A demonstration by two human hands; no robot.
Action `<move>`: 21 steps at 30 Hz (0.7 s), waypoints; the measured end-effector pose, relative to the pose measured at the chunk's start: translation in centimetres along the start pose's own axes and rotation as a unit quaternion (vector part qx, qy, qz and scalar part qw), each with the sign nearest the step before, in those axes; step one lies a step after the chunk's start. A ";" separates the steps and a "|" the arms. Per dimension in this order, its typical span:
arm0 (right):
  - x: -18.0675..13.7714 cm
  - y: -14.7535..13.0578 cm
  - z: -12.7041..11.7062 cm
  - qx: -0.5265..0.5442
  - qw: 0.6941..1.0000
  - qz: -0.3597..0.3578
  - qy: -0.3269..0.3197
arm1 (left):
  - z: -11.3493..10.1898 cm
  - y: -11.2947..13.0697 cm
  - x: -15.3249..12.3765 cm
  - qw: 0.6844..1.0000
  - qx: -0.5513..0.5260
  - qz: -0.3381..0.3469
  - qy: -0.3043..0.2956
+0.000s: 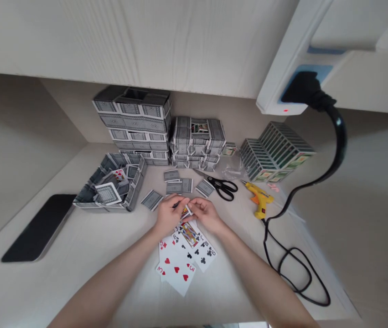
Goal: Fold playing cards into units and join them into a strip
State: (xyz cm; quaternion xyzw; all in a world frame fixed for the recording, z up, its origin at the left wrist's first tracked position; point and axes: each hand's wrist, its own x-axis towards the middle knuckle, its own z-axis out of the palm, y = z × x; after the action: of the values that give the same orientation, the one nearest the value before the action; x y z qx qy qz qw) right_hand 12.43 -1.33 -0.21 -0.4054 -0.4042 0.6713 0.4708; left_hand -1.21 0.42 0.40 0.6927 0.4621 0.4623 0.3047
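Note:
Between my two hands is a playing card (pixel 184 212) with a coloured picture face, partly hidden by the fingers. My left hand (pixel 170 213) pinches its left side, and a small dark thing shows by those fingers. My right hand (pixel 207 214) grips the card's right edge. Right below lie loose face-up cards, among them a jack of clubs (pixel 189 234) and a three of hearts (pixel 176 271). Beyond my fingers several folded grey-backed cards (pixel 173 187) rest on the table, with another folded card (pixel 152 199) to the left.
Black-handled scissors (pixel 224 186) and a yellow glue gun (pixel 261 200) lie to the right, its black cable (pixel 303 269) looped on the table. A box made of cards (pixel 111 207), stacked card boxes (pixel 139 123), card packs (pixel 282 148) and a dark phone-like slab (pixel 41 228) stand around.

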 end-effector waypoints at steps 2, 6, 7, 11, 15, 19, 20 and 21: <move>0.0 0.1 0.0 -0.006 1.000 -0.001 0.001 | 0.0 -0.1 0.0 1.000 -0.012 -0.012 -0.001; 0.1 0.4 0.0 0.001 1.000 -0.007 -0.002 | 0.0 -0.2 0.0 0.998 -0.036 -0.041 0.008; 0.1 0.4 0.0 0.003 1.000 -0.007 -0.005 | 0.0 -0.3 0.0 0.998 -0.040 -0.048 0.009; 0.1 0.6 -0.2 0.011 1.000 -0.006 -0.023 | 0.1 -0.5 0.0 0.995 -0.052 -0.079 0.015; 0.2 0.8 -0.1 0.029 0.999 -0.013 -0.028 | 0.1 -0.6 0.0 0.992 -0.062 -0.108 0.016; 0.2 0.8 0.1 0.036 0.999 -0.020 -0.008 | 0.2 -0.5 0.0 0.991 -0.065 -0.116 0.009; 0.2 0.8 0.2 0.036 0.999 -0.020 0.000 | 0.2 -0.5 0.1 0.992 -0.063 -0.113 0.008; 0.2 0.7 0.2 0.036 0.999 -0.020 0.006 | 0.2 -0.4 0.1 0.992 -0.061 -0.108 0.007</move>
State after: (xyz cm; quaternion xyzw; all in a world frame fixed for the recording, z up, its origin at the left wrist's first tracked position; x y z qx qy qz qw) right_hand 12.01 -1.36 -0.81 -0.3840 -0.3850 0.6734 0.5008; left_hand -1.14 0.71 0.02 0.6156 0.5077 0.4584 0.3912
